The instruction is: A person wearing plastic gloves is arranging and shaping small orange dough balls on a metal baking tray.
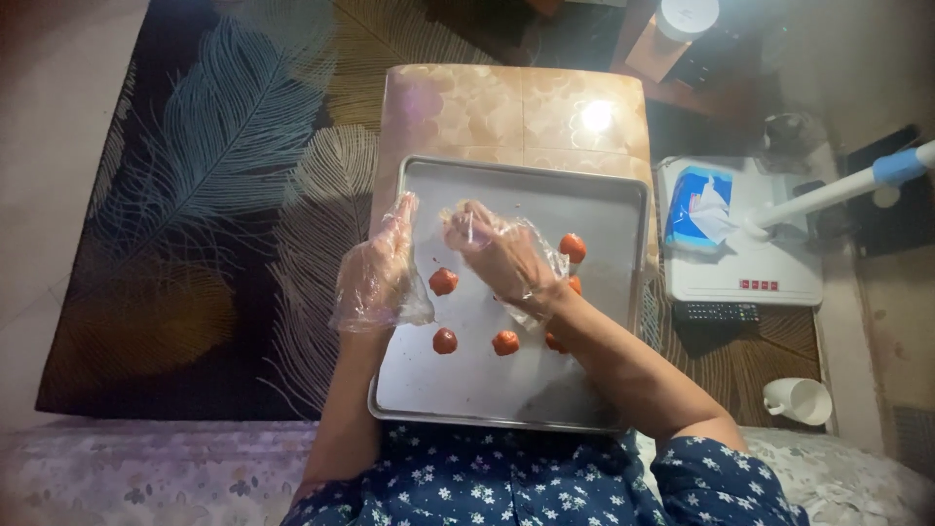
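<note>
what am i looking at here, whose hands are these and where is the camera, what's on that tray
There is no machine here: a person is working with two bare hands in loose clear plastic gloves. The single picture comes from a camera worn on the person's head, looking straight down.

A silver rectangular metal baking tray lies on a small glossy beige table. Several small round reddish-orange balls sit spaced out on the tray.

The left hand is open over the tray's left edge, holding nothing. The right hand hovers above the tray; whether it holds anything is unclear.

To the right lie a blue and white tissue pack and a white mug.
</note>
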